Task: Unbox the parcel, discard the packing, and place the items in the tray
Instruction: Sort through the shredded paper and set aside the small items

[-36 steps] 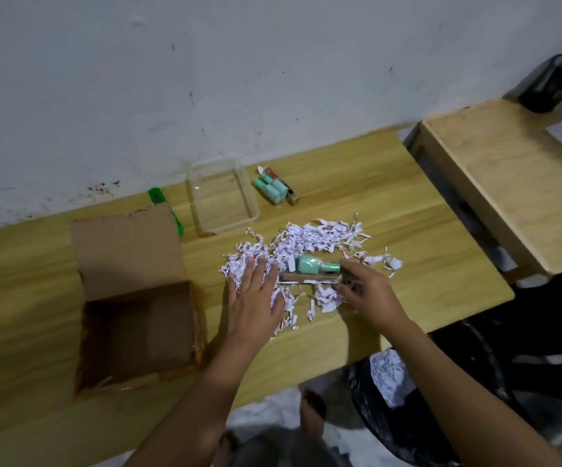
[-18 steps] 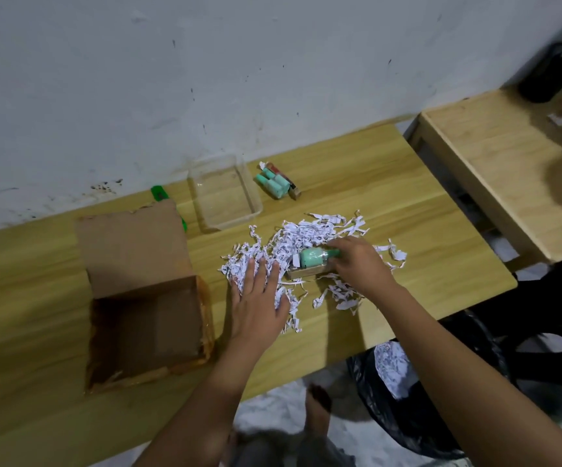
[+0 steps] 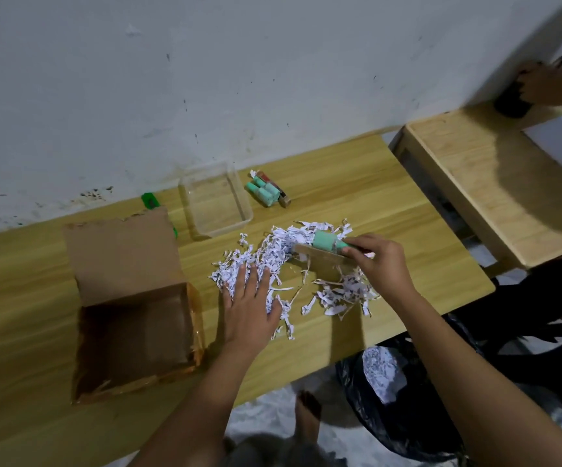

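A pile of white shredded paper lies in the middle of the wooden table. My left hand rests flat on its left part, fingers spread. My right hand grips a mint green bottle together with a strip of cardboard, lifted just above the shreds. The open cardboard box stands at the left, looking empty. A clear plastic tray sits at the back near the wall, with nothing in it. Beside the tray lie more mint green bottles.
A green object pokes out behind the box flap. A black bag holding shredded paper hangs below the table's front edge. A second wooden table stands to the right, where another person's hand touches a dark object.
My right hand has raised the mint green bottle and cardboard strip off the shreds and moved them back and right. My left hand has stayed flat on the paper.
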Demonstrator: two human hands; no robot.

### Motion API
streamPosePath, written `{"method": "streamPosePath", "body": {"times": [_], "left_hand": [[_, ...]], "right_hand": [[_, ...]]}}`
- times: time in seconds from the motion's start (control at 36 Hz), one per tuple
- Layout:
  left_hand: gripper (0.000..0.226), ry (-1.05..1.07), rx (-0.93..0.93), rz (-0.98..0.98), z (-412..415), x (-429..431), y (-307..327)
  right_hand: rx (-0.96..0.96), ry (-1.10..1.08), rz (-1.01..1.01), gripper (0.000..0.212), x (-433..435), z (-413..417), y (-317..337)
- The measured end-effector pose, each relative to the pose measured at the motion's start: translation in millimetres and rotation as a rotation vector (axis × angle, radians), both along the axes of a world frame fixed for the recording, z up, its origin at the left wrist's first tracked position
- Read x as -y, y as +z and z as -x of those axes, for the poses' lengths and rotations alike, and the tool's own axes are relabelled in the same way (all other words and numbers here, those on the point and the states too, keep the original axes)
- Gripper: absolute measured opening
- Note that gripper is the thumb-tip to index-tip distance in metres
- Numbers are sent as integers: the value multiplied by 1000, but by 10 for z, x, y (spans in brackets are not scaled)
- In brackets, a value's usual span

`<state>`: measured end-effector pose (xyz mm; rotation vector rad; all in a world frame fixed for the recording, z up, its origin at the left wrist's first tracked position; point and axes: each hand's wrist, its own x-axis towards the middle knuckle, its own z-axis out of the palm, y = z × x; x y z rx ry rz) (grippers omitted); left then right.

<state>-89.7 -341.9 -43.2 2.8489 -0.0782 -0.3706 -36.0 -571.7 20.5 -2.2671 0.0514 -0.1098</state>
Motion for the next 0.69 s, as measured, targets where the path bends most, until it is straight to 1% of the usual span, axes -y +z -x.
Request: {"method": "streamPosePath", "body": {"times": [0.14,0.25,0.39,0.5,0.56,0.69], "left_hand": [[76,7,52,18,-8,8,-50],[65,54,127,41,-8,19,-137],[58,60,162,-4,-9,26,-171],[58,67,160,19,4,23,-216],[57,76,169,32,5,23,-223],[52,76,274,83,-3,35,-246]], "right_hand": [[68,-88,-120,22,33,-272,192],[91,-154,-180,22,-60,-609,198],[34,-154,-174,24,-198,-1020,60],[-45,-184,-175,26,-288,-1265,-78],[-86,-220,-210,26,-332,-1362,-144],[-147,-262,-258,25,-457,-1564,-258]]}}
